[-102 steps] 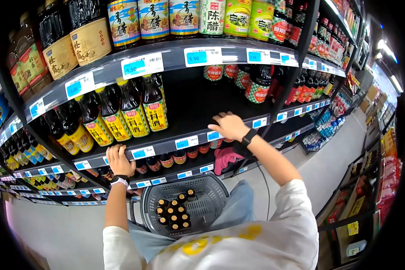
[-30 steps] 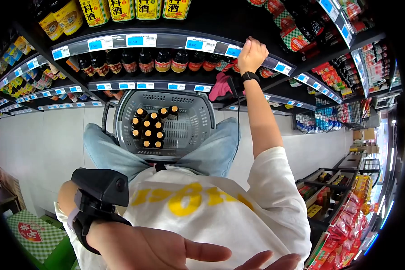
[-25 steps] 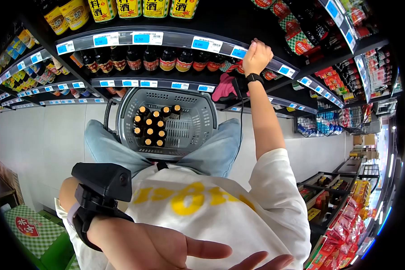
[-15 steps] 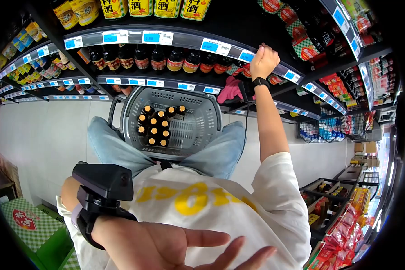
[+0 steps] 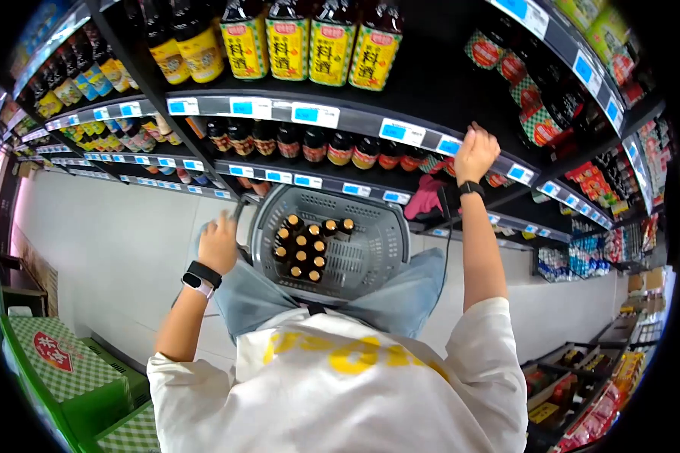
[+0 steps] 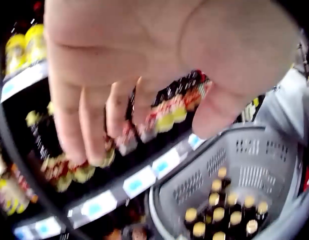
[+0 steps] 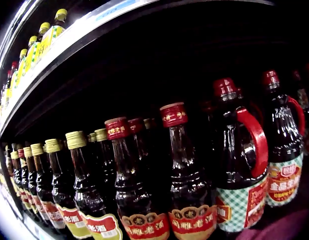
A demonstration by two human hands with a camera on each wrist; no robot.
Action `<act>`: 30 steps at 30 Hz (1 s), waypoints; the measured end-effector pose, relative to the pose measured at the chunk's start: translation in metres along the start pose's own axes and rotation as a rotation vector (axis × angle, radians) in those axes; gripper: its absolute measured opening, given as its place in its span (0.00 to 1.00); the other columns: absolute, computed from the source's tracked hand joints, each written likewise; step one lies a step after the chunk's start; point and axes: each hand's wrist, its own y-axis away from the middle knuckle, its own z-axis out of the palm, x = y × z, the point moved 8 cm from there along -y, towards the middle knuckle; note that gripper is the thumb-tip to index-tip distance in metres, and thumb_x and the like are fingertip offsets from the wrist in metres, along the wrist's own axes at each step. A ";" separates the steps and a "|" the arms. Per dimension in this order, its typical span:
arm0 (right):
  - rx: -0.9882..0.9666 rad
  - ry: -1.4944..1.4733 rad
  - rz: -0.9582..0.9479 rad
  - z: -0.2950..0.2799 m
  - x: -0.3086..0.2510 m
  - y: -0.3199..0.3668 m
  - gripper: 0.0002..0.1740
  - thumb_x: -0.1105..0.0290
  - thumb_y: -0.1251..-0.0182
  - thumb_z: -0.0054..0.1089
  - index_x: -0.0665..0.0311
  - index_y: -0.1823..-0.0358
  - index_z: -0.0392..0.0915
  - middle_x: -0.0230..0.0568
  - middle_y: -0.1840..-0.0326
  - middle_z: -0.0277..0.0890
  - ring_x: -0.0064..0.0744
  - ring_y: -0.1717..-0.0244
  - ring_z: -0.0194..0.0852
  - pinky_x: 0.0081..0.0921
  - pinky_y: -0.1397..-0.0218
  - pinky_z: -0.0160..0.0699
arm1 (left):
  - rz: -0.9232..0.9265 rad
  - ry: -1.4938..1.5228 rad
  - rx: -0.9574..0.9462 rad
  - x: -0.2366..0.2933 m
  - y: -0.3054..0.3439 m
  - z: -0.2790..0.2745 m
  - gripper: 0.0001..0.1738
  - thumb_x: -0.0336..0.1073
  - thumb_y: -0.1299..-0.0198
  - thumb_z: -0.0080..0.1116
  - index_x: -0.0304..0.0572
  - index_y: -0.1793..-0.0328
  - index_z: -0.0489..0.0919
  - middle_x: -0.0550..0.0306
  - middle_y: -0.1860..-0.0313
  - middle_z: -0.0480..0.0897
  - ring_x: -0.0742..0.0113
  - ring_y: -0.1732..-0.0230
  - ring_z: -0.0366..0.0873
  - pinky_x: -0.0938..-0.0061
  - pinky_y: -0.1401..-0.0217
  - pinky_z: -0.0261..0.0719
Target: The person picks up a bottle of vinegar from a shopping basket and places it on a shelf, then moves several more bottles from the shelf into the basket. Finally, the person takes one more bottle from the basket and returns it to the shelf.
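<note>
My left hand [image 5: 217, 243] is in the air just left of the grey shopping basket [image 5: 381, 230], fingers extended and thumb apart, holding nothing. In the left wrist view its palm and fingers overlap a shelf of bottles. Dark bottles with gold caps [image 5: 301, 255] stand grouped in the left part of the basket, which sits between the person's knees. My right hand [image 5: 477, 156] grips the front edge of the middle shelf [image 5: 340, 119], fingers bent over it beside a price tag [image 5: 449, 145]. The right wrist view does not show this hand.
Cooking-wine bottles with yellow labels [image 5: 329, 53] stand on the middle shelf. Red-capped bottles [image 7: 174, 150] and handled jugs [image 7: 239, 160] fill the shelf below. A pink cloth [image 5: 425, 198] and a cable hang by the lower shelf. A green checked display [image 5: 68, 362] stands at the left.
My left hand has swung from close before the chest out to the basket's left side. The head view has shifted, showing more of the shelves. My right hand stays on the shelf edge.
</note>
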 end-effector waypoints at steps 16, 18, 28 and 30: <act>0.014 -0.019 -0.013 0.000 -0.001 0.002 0.13 0.67 0.32 0.46 0.67 0.61 0.79 0.40 0.53 0.80 0.40 0.54 0.74 0.37 0.44 0.63 | -0.643 0.677 -0.274 -0.093 0.175 0.231 0.23 0.35 0.37 0.45 0.40 0.35 0.69 0.30 0.51 0.79 0.39 0.47 0.77 0.54 0.44 0.73; 0.010 -0.026 -0.007 -0.002 -0.002 0.001 0.13 0.67 0.31 0.46 0.67 0.61 0.79 0.41 0.53 0.80 0.40 0.54 0.73 0.37 0.44 0.62 | -0.337 0.693 -0.339 -0.049 0.203 0.242 0.17 0.40 0.39 0.47 0.39 0.48 0.76 0.34 0.56 0.81 0.40 0.52 0.78 0.53 0.49 0.74; -0.011 -0.046 0.000 -0.001 -0.001 0.001 0.13 0.67 0.32 0.46 0.67 0.61 0.78 0.41 0.54 0.80 0.42 0.54 0.72 0.38 0.44 0.62 | -0.323 0.796 -0.753 0.020 0.274 0.266 0.18 0.45 0.41 0.50 0.39 0.61 0.83 0.38 0.59 0.83 0.40 0.56 0.80 0.51 0.53 0.75; -0.003 -0.047 0.001 -0.001 0.000 0.001 0.12 0.67 0.32 0.47 0.67 0.61 0.78 0.41 0.54 0.80 0.42 0.54 0.72 0.38 0.44 0.62 | -0.358 0.796 -0.754 0.019 0.271 0.259 0.18 0.45 0.41 0.50 0.39 0.61 0.83 0.38 0.59 0.83 0.39 0.56 0.80 0.52 0.53 0.75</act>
